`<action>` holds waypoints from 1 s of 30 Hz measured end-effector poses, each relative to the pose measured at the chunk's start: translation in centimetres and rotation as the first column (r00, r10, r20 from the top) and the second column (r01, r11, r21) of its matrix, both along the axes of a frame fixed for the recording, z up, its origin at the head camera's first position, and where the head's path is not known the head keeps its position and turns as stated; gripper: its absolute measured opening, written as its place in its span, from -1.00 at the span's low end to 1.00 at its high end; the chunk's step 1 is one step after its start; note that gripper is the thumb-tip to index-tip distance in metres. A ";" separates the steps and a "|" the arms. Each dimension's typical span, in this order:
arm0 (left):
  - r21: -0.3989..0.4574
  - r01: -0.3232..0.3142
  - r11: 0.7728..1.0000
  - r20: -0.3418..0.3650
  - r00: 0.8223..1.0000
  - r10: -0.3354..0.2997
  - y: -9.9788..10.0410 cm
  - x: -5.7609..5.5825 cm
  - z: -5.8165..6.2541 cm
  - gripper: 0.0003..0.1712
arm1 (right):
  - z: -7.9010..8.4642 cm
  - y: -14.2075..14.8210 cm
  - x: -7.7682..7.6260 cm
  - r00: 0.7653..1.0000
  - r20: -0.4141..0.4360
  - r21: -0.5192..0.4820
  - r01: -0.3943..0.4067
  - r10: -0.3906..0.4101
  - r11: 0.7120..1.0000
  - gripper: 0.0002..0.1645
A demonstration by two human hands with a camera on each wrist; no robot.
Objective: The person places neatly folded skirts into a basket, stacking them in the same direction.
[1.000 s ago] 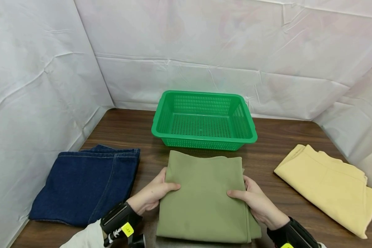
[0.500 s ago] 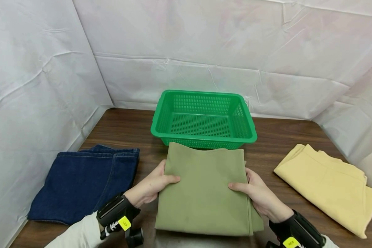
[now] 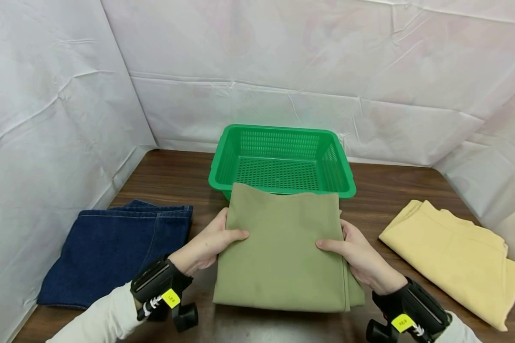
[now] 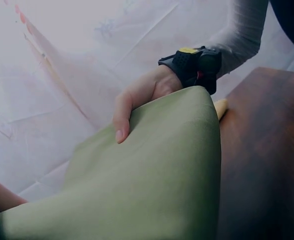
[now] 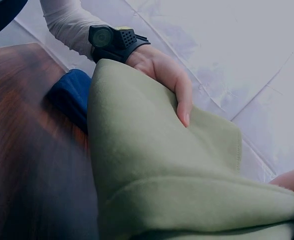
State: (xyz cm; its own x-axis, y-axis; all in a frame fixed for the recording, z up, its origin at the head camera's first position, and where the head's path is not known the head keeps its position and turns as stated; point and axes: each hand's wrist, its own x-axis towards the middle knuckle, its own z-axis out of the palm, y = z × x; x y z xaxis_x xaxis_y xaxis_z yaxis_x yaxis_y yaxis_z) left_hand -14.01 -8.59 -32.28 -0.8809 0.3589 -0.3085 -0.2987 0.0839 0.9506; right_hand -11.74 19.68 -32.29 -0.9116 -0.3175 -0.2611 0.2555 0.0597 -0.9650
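Note:
A folded olive-green garment (image 3: 283, 252) hangs level between both hands, raised off the table in the wrist views. My left hand (image 3: 214, 240) grips its left edge, thumb on top and fingers hidden underneath. On the opposite edge my right hand (image 3: 362, 259) holds it the same way. The far edge of the cloth overlaps the front rim of a green plastic basket (image 3: 347, 188) in the head view. In the left wrist view the right hand's thumb presses the garment (image 4: 151, 165) from above. The right wrist view shows the left thumb on the garment (image 5: 151, 130).
Folded dark blue denim (image 3: 111, 252) lies to the left on the brown wooden table (image 3: 171, 176). A folded pale yellow garment (image 3: 459, 257) lies to the right. White sheeting (image 3: 257, 57) walls the back and both sides, close behind the basket.
Both hands have lifted the green garment and carried it forward toward the basket, so it now covers part of the front rim in view. Denim, yellow garment and basket have stayed put.

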 end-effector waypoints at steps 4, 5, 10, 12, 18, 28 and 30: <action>-0.010 -0.001 1.000 0.002 1.000 0.001 0.0 -0.6 0.3 -0.50 | 0.3 -0.1 -0.4 1.000 -0.007 -0.010 0.007 -0.007 1.000 -0.29; -0.013 0.002 1.000 -0.002 1.000 -0.002 0.0 -0.7 0.4 -0.49 | 0.3 -0.1 -0.5 1.000 -0.009 -0.014 0.003 -0.003 1.000 -0.29; -0.021 0.009 1.000 -0.013 1.000 -0.009 0.0 -1.3 0.7 -0.49 | 0.6 0.0 -1.1 1.000 -0.001 -0.008 0.013 -0.013 1.000 -0.28; -0.020 0.009 1.000 -0.016 1.000 -0.010 0.1 -1.6 0.8 -0.49 | 0.7 0.0 -1.3 1.000 -0.001 0.002 0.015 -0.015 1.000 -0.28; -0.054 0.009 0.999 -0.034 0.999 -0.011 0.4 -2.5 1.1 -0.47 | 0.9 0.1 -2.0 1.000 -0.024 0.008 0.013 -0.012 1.000 -0.30; -0.056 0.013 0.998 -0.044 0.999 -0.016 0.8 -4.0 1.2 -0.49 | 1.0 0.1 -3.5 0.998 -0.047 0.041 0.046 -0.044 0.998 -0.33; -0.049 0.024 0.999 -0.055 0.998 -0.027 0.8 -4.4 1.1 -0.53 | 1.0 0.1 -3.9 0.998 -0.054 0.057 0.048 -0.045 0.997 -0.33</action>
State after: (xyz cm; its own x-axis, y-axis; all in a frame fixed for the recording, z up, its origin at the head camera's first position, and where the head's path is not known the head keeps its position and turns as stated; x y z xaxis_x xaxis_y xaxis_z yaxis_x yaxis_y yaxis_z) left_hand -18.41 -7.80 -31.19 -0.8880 0.3674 -0.2766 -0.2424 0.1371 0.9604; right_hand -15.67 19.77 -31.27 -0.9380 -0.2603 -0.2290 0.2082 0.1053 -0.9724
